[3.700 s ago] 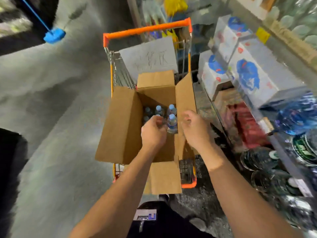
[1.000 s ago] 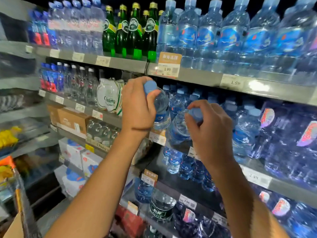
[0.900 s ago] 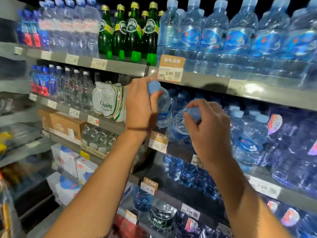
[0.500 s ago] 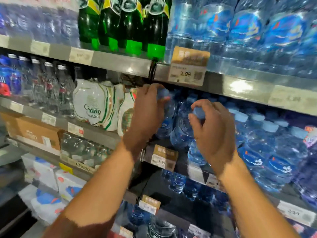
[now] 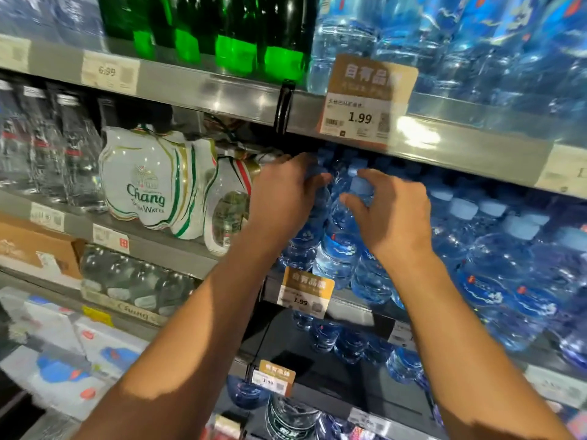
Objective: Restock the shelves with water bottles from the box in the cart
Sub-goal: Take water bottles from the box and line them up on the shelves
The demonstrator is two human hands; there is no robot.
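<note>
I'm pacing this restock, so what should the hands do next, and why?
Probably ease both bottles back until they stand upright, then let go. The left hand grips one water bottle by its neck and the right hand holds another at its cap, both already at the front of the shelf beside the stocked row and apparently tilted.
</note>
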